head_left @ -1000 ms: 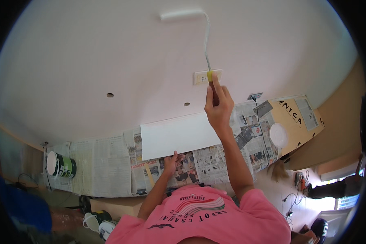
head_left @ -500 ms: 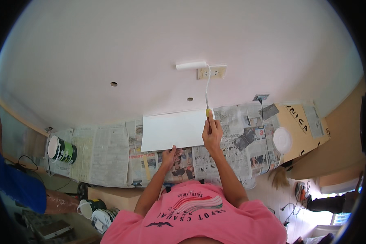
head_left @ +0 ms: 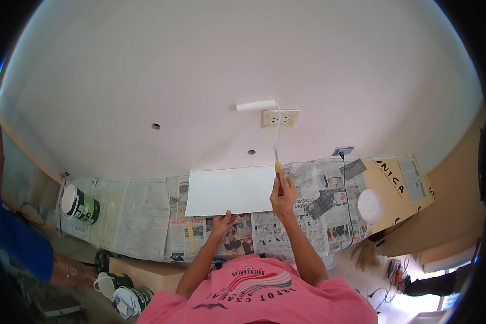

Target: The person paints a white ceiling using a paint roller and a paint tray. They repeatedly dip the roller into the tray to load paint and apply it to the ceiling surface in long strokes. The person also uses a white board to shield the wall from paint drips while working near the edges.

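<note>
Head view: right hand point(head_left: 282, 195) gripped roller point(head_left: 256, 105) beside socket point(head_left: 281, 117); left hand point(head_left: 222, 225) spread on board point(head_left: 229, 190); strokes should skirt the socket.

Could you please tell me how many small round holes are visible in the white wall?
2: one hole at the left, and another hole lower, just left of the outlet plate. More may be hidden.

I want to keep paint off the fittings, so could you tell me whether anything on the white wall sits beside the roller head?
Yes. A cream wall socket plate sits just right of the white paint roller, whose handle the right hand holds; the roller's metal arm crosses the plate.
</note>
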`<state>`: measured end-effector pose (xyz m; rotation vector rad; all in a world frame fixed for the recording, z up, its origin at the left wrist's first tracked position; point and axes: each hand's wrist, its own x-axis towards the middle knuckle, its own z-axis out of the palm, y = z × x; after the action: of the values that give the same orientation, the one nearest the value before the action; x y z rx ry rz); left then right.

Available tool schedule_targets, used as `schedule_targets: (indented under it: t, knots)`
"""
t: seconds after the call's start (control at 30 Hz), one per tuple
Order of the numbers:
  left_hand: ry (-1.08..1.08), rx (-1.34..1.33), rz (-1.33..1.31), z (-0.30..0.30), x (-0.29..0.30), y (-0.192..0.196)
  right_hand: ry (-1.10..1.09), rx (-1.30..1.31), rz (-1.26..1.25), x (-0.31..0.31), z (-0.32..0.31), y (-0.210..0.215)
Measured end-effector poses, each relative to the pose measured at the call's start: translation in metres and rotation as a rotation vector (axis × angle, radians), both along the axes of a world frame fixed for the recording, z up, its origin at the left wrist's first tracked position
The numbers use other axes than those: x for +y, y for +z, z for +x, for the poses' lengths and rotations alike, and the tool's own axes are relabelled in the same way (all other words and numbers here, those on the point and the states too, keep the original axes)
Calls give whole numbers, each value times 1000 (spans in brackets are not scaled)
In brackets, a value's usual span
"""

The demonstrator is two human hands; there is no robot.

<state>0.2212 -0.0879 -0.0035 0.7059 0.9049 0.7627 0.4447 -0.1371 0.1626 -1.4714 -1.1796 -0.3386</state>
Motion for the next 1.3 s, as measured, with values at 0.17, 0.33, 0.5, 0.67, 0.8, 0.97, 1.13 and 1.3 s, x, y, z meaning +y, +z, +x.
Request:
schedule_targets:
  t: [0.17,0.33,0.5,0.67,0.8,0.97,1.13,1.3]
  knots:
    - [7,-16,59,-1,0,-5,-58,-118,260,29,43,96]
    - [19,-26,53,-2,-1,-8,-16,-139,313,60,70,176]
    - [-1,14,50,-1,-1,-4,-40,-132,250,57,64,135]
    - [33,-14,54,0,-2,-4,-41,-67,176,25,42,41]
    - [31,-5,63,0,-2,-8,-30,1,79,3,30,-13]
    - [20,5,69,-2,0,-11,-30,33,-23,-8,28,-42]
    - [32,59,63,-2,-2,-6,-33,62,-29,-5,26,-23]
    - [22,43,54,-1,-1,-3,-21,55,14,13,38,8]
